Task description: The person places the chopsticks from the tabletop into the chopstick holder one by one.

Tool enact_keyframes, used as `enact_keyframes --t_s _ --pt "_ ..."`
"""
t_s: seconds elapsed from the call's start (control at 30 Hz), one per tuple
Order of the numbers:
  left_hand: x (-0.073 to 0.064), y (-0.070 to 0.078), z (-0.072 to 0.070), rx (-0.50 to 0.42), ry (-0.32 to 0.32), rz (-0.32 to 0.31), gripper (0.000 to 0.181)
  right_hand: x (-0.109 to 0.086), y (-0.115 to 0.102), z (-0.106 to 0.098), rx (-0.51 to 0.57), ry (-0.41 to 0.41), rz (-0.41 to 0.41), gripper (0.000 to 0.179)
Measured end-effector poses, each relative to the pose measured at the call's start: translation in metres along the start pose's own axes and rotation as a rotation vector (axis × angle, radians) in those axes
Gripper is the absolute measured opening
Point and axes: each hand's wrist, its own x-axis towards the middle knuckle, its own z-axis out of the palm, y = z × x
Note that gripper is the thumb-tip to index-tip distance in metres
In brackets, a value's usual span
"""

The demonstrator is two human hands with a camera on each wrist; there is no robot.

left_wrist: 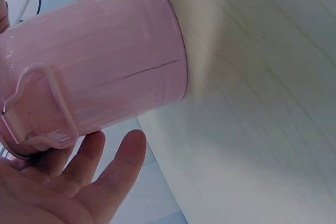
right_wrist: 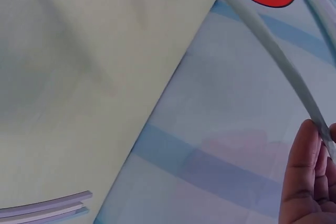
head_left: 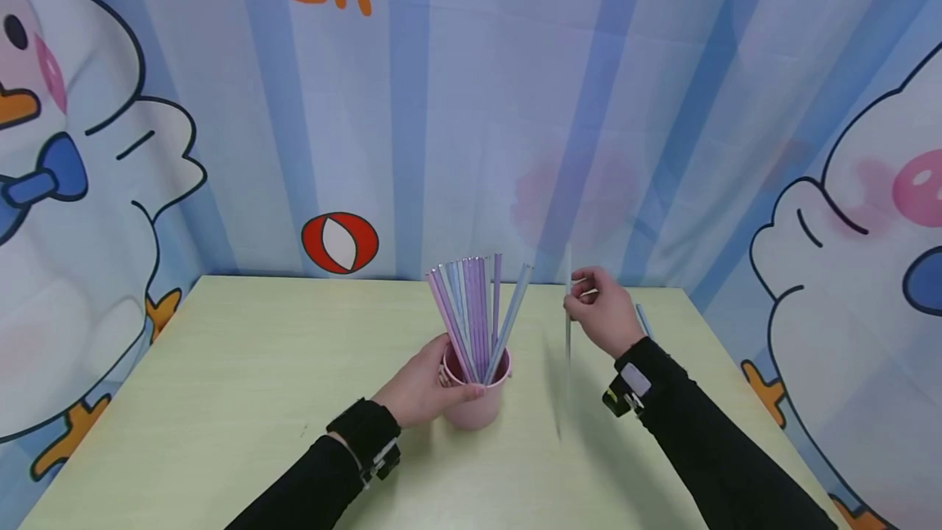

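One hand (L) (head_left: 421,387) grips pink bucket (head_left: 474,412); R hand (head_left: 607,314), raised, pinches near-vert. straw (head_left: 568,339).

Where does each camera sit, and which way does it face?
Head: on the head, facing forward and down over the table; left hand, right hand, sleeves show.
Left wrist: on that wrist, facing the pink bucket; left hand shows.
Right wrist: on that wrist, facing the held straw; right hand shows.
Shared, head and left wrist: pink bucket.
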Motion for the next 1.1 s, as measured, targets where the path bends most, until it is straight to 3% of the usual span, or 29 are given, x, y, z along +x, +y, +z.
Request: enact_keyframes --t_s 0.3,0.5,0.87,1.1 --pt "0.001 -0.001 0.002 0.009 0.004 -0.007 0.089 0.003 -0.042 -0.002 0.144 0.054 -0.076 0.037" --pt "0.001 0.000 0.000 -0.003 0.000 -0.009 0.089 0.004 -0.059 0.000 0.169 0.092 -0.092 0.039" --pt "0.001 0.000 0.000 -0.003 -0.005 0.005 0.088 0.009 -0.061 0.009 0.294 0.160 -0.139 0.039" --pt "0.001 -0.001 0.000 -0.008 -0.005 -0.010 0.088 0.006 -0.056 0.020 0.302 0.150 -0.151 0.038"
